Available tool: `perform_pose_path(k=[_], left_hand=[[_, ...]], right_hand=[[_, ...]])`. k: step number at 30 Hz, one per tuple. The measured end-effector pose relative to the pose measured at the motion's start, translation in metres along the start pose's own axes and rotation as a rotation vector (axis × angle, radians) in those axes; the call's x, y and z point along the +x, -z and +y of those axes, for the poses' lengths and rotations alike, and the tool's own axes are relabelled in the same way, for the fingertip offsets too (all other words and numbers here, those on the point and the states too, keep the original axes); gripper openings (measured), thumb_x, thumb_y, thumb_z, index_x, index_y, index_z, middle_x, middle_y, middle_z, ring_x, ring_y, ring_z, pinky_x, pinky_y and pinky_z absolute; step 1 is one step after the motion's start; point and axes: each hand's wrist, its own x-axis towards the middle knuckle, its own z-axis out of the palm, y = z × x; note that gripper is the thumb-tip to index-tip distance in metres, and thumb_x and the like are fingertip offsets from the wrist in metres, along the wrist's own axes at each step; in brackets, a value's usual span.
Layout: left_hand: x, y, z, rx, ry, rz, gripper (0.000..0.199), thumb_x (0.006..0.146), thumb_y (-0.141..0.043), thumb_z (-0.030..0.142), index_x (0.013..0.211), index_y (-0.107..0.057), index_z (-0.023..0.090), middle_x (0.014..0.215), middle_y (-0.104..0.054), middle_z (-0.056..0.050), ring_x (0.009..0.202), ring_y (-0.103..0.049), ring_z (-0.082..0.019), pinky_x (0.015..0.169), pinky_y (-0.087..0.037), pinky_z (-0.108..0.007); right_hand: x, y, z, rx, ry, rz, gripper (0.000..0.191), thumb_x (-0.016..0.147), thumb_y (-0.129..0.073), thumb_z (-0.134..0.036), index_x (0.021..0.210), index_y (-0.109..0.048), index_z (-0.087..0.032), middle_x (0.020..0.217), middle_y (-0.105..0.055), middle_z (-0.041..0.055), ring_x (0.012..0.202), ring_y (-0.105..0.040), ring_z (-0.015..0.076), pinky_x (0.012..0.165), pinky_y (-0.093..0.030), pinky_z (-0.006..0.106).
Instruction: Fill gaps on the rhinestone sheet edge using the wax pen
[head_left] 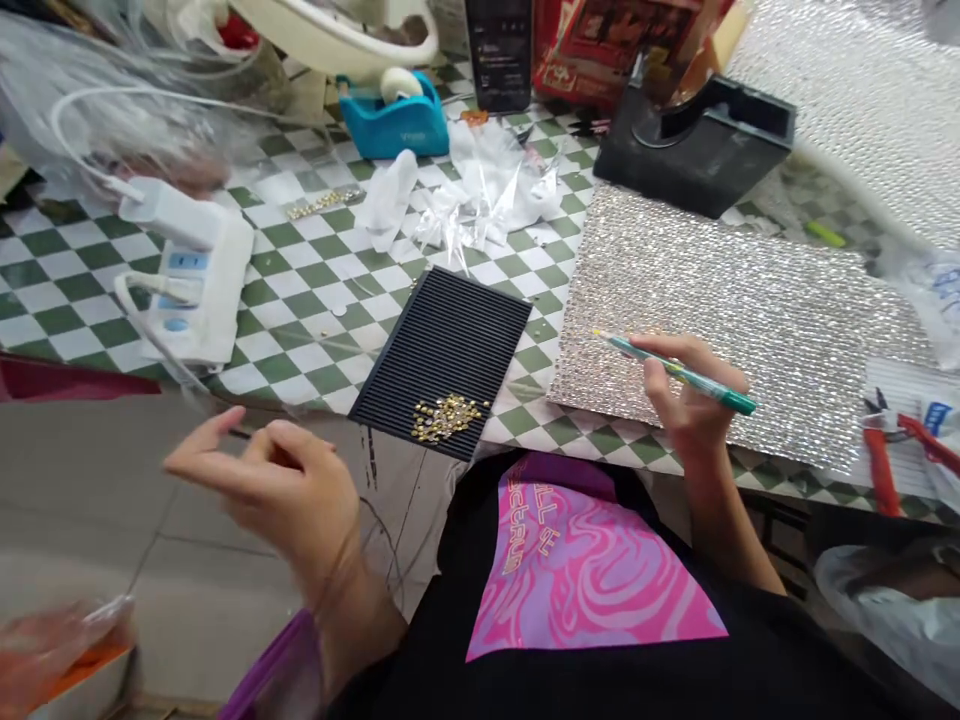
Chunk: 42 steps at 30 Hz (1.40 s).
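Note:
My right hand (686, 395) is closed around a slim green pen-like tool (705, 383). Its pale pointed tip, with a small yellow speck at the end, is over the left part of a glittering rhinestone sheet (750, 290). Whether the tip touches the sheet I cannot tell. My left hand (289, 490) is raised in front of the table edge, fingers loosely bent and apart, with nothing visible in it. Between the hands lies a black ridged tray (457, 330), slightly turned. A small heap of gold and clear rhinestones (446, 417) sits at its near end.
A white power strip (225, 300) with plugs and cables lies at left. Behind the tray are crumpled clear plastic (480, 190), a blue tape dispenser (397, 115) and a phone (501, 55). A black tape dispenser (697, 140) stands behind the sheet; red-handled pliers (881, 460) lie right.

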Motion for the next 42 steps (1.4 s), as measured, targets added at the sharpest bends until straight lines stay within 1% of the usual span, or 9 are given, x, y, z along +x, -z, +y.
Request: perform_pose_path(k=[5,8,12,19,26,31,35,39,42], left_hand=[[-0.033,-0.033,0.047,-0.095,-0.312,-0.222,0.032,0.087,-0.051,0.016,0.119,-0.051,0.016,0.067,-0.051,0.006,0.052,-0.051,-0.012,0.054,-0.039,-0.025],[-0.040,-0.052,0.069,-0.101,-0.499,-0.365,0.023,0.094,-0.051,0.017,0.115,-0.059,0.019,0.081,-0.064,0.000,0.062,-0.057,-0.014,0.065,-0.047,-0.029],[-0.023,-0.080,0.082,-0.008,-0.728,-0.555,0.020,0.095,-0.053,0.017,0.109,-0.066,0.020,0.100,-0.067,-0.009,0.092,-0.063,-0.024,0.086,-0.051,-0.039],[0.005,-0.117,0.085,0.115,-0.837,-0.738,0.016,0.085,-0.060,0.010,0.092,-0.070,0.022,0.093,-0.061,-0.009,0.091,-0.057,-0.026,0.080,-0.049,-0.038],[0.012,-0.121,0.097,0.019,-0.764,-0.818,0.021,0.076,-0.071,0.010,0.070,-0.056,0.023,0.079,-0.051,-0.004,0.086,-0.054,-0.025,0.081,-0.045,-0.038],[0.013,-0.114,0.111,0.054,-0.872,-0.816,0.010,0.085,-0.059,0.019,0.077,-0.054,0.021,0.074,-0.040,-0.002,0.104,-0.057,-0.029,0.076,-0.035,-0.041],[0.005,-0.100,0.128,0.003,-0.927,-0.790,0.017,0.095,-0.046,0.022,0.082,-0.056,0.020,0.075,-0.037,-0.001,0.113,-0.060,-0.032,0.069,-0.023,-0.045],[-0.031,-0.090,0.153,0.019,-0.979,-0.726,0.023,0.103,-0.038,0.020,0.095,-0.060,0.020,0.085,-0.047,-0.003,0.111,-0.061,-0.028,0.072,-0.030,-0.049],[-0.086,-0.093,0.177,-0.234,-1.066,-0.795,0.013,0.101,-0.048,0.017,0.102,-0.061,0.020,0.095,-0.059,-0.004,0.097,-0.063,-0.019,0.074,-0.043,-0.047]], right_hand=[[-0.021,0.027,0.022,0.002,-0.115,0.152,0.020,0.091,-0.061,-0.018,0.103,-0.076,-0.024,0.094,-0.077,0.0000,0.085,-0.072,0.0154,0.075,-0.056,0.033],[-0.030,0.038,0.034,-0.015,-0.147,0.227,0.020,0.092,-0.063,-0.023,0.105,-0.078,-0.025,0.096,-0.077,0.0007,0.085,-0.073,0.0179,0.074,-0.057,0.035],[-0.036,0.047,0.054,-0.057,-0.119,0.372,0.023,0.088,-0.067,-0.023,0.106,-0.080,-0.027,0.092,-0.078,0.0043,0.077,-0.075,0.0220,0.066,-0.057,0.037],[-0.045,0.077,0.078,-0.132,-0.095,0.709,0.024,0.079,-0.069,-0.025,0.097,-0.084,-0.023,0.081,-0.076,0.0108,0.060,-0.073,0.0269,0.050,-0.054,0.038],[-0.074,0.128,0.099,-0.209,-0.121,0.964,0.022,0.080,-0.074,-0.033,0.091,-0.084,-0.018,0.078,-0.074,0.0118,0.056,-0.069,0.0213,0.050,-0.051,0.032],[-0.095,0.153,0.105,-0.269,-0.160,1.002,0.021,0.082,-0.075,-0.035,0.092,-0.083,-0.018,0.080,-0.074,0.0096,0.059,-0.069,0.0213,0.055,-0.057,0.033],[-0.104,0.157,0.098,-0.312,-0.218,0.936,0.018,0.088,-0.072,-0.033,0.097,-0.081,-0.022,0.084,-0.074,0.0059,0.065,-0.072,0.0208,0.061,-0.060,0.034],[-0.107,0.156,0.086,-0.240,-0.265,0.847,0.026,0.093,-0.066,-0.024,0.116,-0.077,-0.026,0.109,-0.076,0.0075,0.077,-0.076,0.0233,0.064,-0.061,0.036],[-0.109,0.156,0.072,-0.194,-0.274,0.739,0.032,0.094,-0.062,-0.020,0.122,-0.074,-0.030,0.108,-0.076,0.0058,0.077,-0.075,0.0219,0.063,-0.059,0.036]])
